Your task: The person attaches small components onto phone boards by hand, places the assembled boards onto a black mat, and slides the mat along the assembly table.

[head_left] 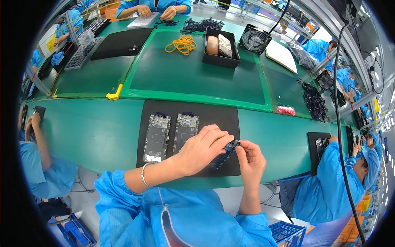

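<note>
A small circuit-board assembly (223, 158) is held tilted above the right part of a black mat (197, 164). My left hand (204, 149) reaches across from the left, its fingers closed on the assembly's upper end and hiding part of it. From the right, my right hand (251, 158) pinches the same end between thumb and forefinger. Left of my hands two more phone-sized assemblies lie flat on the mat: one at the left (156, 138), another (186, 128) partly covered by my left hand. Each has a dark grey body with a silvery board along its far end.
Beyond the green-taped edge lie yellow rubber bands (181, 44), a black box (222, 59) with two items, a fan (255, 39), heaps of small dark parts (314, 101) and red bits (286, 110). Co-workers in blue sit left, right (329, 185) and opposite. A black cable (338, 103) hangs at right.
</note>
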`<action>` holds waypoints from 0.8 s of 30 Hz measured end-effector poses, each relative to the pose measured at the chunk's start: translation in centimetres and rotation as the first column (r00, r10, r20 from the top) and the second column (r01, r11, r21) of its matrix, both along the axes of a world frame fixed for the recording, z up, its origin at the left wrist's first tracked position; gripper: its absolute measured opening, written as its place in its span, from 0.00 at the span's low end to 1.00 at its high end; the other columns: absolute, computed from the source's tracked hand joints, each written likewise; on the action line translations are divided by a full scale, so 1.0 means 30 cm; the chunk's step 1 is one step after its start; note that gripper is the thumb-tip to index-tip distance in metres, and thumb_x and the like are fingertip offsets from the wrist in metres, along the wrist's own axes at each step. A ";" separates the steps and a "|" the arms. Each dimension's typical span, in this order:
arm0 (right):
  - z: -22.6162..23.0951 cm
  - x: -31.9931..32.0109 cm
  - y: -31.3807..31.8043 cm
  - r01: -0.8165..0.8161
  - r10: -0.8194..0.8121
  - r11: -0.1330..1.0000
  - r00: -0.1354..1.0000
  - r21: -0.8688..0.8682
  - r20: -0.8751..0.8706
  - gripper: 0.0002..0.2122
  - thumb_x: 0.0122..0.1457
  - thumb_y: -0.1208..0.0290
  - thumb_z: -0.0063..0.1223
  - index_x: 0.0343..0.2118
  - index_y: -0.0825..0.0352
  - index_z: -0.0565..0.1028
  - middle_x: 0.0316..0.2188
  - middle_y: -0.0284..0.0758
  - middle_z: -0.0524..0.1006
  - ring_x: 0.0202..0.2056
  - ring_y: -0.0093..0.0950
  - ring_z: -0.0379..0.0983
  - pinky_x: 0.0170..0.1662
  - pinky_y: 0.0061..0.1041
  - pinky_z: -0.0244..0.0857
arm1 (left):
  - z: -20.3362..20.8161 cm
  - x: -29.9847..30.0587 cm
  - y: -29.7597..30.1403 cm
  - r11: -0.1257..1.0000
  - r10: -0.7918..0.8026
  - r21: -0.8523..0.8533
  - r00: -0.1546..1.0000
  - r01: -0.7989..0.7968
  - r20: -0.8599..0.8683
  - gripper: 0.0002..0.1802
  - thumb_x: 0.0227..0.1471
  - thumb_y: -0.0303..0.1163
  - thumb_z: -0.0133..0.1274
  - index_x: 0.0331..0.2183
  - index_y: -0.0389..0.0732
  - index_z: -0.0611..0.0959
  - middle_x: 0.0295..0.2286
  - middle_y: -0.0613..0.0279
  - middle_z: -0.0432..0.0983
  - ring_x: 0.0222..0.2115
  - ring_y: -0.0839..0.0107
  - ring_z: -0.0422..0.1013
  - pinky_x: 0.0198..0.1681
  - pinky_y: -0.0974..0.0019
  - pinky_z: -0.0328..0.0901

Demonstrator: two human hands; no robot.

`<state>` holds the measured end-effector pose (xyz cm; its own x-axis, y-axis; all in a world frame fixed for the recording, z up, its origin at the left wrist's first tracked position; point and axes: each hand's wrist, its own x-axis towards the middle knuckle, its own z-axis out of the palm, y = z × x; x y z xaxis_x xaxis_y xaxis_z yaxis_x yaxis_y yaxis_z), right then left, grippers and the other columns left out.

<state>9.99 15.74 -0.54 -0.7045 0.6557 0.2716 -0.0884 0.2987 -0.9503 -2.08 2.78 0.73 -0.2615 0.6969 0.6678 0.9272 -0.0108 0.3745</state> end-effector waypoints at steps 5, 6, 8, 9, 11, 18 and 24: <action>0.008 0.014 -0.029 -0.022 0.020 0.998 0.999 -0.063 -0.035 0.08 0.52 0.81 0.56 0.35 0.71 0.72 0.29 0.32 0.75 0.31 0.18 0.72 0.36 0.16 0.67 | -0.012 0.024 -0.020 0.997 0.058 0.066 0.990 -0.050 -0.129 0.26 0.38 0.27 0.59 0.43 0.39 0.74 0.39 0.61 0.67 0.41 0.64 0.66 0.34 0.69 0.70; 0.008 0.017 -0.030 -0.022 0.020 0.998 0.999 -0.064 -0.035 0.08 0.52 0.81 0.56 0.35 0.71 0.72 0.29 0.32 0.75 0.31 0.18 0.72 0.36 0.16 0.67 | -0.012 0.030 -0.021 0.997 0.058 0.065 0.990 -0.050 -0.129 0.26 0.38 0.27 0.59 0.43 0.39 0.74 0.39 0.61 0.67 0.41 0.64 0.66 0.34 0.69 0.70; 0.007 0.025 -0.032 -0.037 0.034 0.996 0.999 -0.087 -0.037 0.08 0.51 0.82 0.56 0.35 0.71 0.71 0.30 0.32 0.75 0.31 0.18 0.72 0.36 0.16 0.67 | -0.013 0.040 -0.022 0.993 0.073 0.100 0.985 -0.058 -0.154 0.25 0.38 0.25 0.57 0.43 0.38 0.74 0.39 0.61 0.68 0.41 0.64 0.66 0.35 0.70 0.69; 0.009 0.026 -0.032 -0.036 0.033 0.996 0.999 -0.087 -0.037 0.08 0.51 0.82 0.56 0.35 0.71 0.71 0.30 0.32 0.75 0.31 0.18 0.72 0.36 0.16 0.67 | -0.014 0.043 -0.022 0.993 0.072 0.100 0.985 -0.057 -0.154 0.25 0.38 0.25 0.57 0.43 0.38 0.74 0.39 0.61 0.68 0.41 0.64 0.66 0.35 0.70 0.69; 0.014 0.029 -0.036 -0.060 0.052 0.989 0.996 -0.136 -0.066 0.08 0.51 0.83 0.55 0.34 0.71 0.70 0.30 0.32 0.74 0.32 0.18 0.71 0.37 0.16 0.66 | -0.017 0.046 -0.024 0.992 0.081 0.107 0.980 -0.062 -0.180 0.24 0.38 0.24 0.55 0.43 0.39 0.74 0.39 0.61 0.68 0.41 0.64 0.66 0.36 0.70 0.69; 0.014 0.039 -0.040 -0.082 0.070 0.980 0.995 -0.181 -0.075 0.07 0.52 0.82 0.55 0.33 0.71 0.70 0.30 0.32 0.74 0.32 0.18 0.71 0.36 0.15 0.65 | -0.025 0.053 -0.032 0.990 0.086 0.127 0.976 -0.061 -0.202 0.29 0.35 0.27 0.63 0.44 0.39 0.74 0.38 0.60 0.70 0.39 0.61 0.67 0.34 0.68 0.69; 0.022 0.049 -0.049 -0.093 0.082 0.981 0.994 -0.170 -0.071 0.07 0.52 0.82 0.55 0.33 0.71 0.70 0.30 0.32 0.73 0.33 0.18 0.71 0.36 0.15 0.65 | -0.024 0.059 -0.041 0.988 0.088 0.142 0.973 -0.058 -0.213 0.26 0.36 0.27 0.63 0.42 0.38 0.76 0.37 0.60 0.70 0.38 0.62 0.68 0.34 0.68 0.69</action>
